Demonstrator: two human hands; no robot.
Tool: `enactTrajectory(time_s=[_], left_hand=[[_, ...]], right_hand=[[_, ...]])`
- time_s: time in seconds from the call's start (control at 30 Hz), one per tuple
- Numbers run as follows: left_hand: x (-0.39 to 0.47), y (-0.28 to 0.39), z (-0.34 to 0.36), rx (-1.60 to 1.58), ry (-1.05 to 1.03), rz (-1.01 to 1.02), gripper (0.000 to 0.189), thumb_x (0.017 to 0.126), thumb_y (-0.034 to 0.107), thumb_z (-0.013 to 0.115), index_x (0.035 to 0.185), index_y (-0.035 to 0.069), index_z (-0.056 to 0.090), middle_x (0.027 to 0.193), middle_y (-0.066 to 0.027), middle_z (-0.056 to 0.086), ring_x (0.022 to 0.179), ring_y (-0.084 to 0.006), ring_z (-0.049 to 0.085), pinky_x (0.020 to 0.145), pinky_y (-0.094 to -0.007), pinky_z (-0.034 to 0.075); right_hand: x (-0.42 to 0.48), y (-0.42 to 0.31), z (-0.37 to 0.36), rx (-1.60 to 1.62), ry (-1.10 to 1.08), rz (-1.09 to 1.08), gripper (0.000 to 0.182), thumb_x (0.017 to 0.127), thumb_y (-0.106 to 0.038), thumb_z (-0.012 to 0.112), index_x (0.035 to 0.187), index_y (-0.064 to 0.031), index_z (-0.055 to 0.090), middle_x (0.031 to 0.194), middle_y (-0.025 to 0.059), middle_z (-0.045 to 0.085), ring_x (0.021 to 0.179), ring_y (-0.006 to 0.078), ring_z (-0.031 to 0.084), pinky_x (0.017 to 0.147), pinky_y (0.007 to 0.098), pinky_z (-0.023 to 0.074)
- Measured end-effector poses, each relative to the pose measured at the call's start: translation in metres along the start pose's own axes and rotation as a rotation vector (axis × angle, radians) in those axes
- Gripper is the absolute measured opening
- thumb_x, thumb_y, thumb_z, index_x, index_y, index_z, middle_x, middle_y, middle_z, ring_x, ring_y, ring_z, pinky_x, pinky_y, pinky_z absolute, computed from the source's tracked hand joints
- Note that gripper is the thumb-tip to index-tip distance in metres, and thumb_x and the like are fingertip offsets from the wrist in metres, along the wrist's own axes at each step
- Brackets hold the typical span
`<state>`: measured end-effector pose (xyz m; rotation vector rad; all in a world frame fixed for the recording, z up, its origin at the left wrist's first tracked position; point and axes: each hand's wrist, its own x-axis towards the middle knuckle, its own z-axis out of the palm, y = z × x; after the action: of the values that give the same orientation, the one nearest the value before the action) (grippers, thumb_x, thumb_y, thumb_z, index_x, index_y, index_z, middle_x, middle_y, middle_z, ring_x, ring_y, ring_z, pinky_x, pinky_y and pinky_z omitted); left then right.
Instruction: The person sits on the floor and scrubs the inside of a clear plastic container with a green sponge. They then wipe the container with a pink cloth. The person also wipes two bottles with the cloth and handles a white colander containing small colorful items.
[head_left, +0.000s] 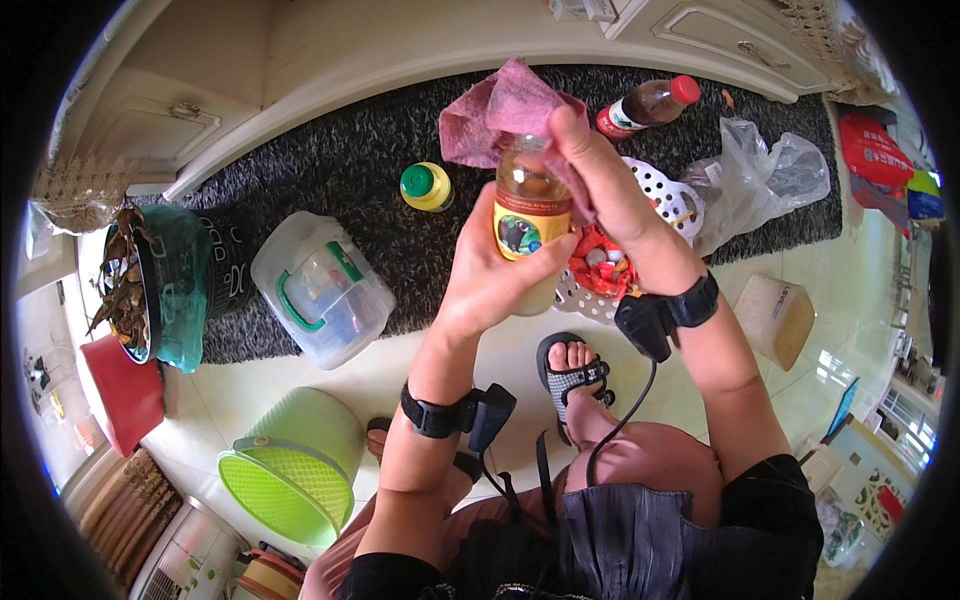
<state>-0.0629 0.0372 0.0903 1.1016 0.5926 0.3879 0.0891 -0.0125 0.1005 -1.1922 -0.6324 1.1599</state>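
My left hand (491, 266) is wrapped round a clear bottle (529, 214) with a yellow and brown label, held up in front of me. A pink cloth (499, 112) lies over the bottle's top, gripped by my right hand (592, 169), whose thumb points up; the cloth also hangs down the bottle's right side. The bottle's mouth is hidden under it. Below my right hand, red wrapped items (604, 270) lie in a white perforated basket (667, 196). A yellow bottle with a green cap (427, 186) stands to the left, and a dark drink bottle with a red cap (645, 109) lies beyond my right hand.
On the dark rug (330, 150) are a clear plastic box with a green handle (322, 289) and a crumpled clear bag (765, 176). A lined bin with dry leaves (180, 277) stands left. Nearer are a green basket (300, 465), a red stool (124, 390) and a beige block (772, 319).
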Motion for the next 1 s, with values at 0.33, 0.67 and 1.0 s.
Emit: enactTrajectory(time_s=[0.33,0.67,1.0], left_hand=[[0.011,-0.008,-0.013,0.989,0.461,0.299,0.068,0.074,0.024,0.08,0.124,-0.002,0.041,0.103,-0.02,0.063,0.088,-0.0408,0.065,0.071,-0.0451,0.055],[0.008,0.002,-0.039,0.74,0.178,0.246,0.057,0.073,0.016,0.082,0.122,0.002,0.055,0.098,-0.0083,0.068,0.095,-0.015,0.064,0.082,-0.0312,0.052],[-0.006,-0.001,-0.016,0.161,-0.186,-0.089,0.074,0.071,0.012,0.082,0.134,0.0,0.044,0.111,-0.0052,0.062,0.098,-0.0123,0.06,0.088,-0.0299,0.05]], right_hand=[[-0.026,0.007,0.031,-1.354,0.247,-0.548,0.039,0.087,-0.025,0.066,0.109,0.0064,0.061,0.11,0.0207,0.064,0.091,0.0336,0.059,0.078,0.041,0.0532],[-0.021,-0.03,0.034,-1.233,0.235,-0.795,0.034,0.077,-0.016,0.072,0.106,0.0007,0.069,0.121,0.0141,0.065,0.094,0.0314,0.065,0.084,0.0377,0.0526],[0.02,-0.029,-0.017,-0.514,-0.131,-0.104,0.036,0.096,-0.033,0.059,0.102,0.0006,0.068,0.081,0.0057,0.068,0.072,0.0105,0.058,0.069,0.0292,0.0477]])
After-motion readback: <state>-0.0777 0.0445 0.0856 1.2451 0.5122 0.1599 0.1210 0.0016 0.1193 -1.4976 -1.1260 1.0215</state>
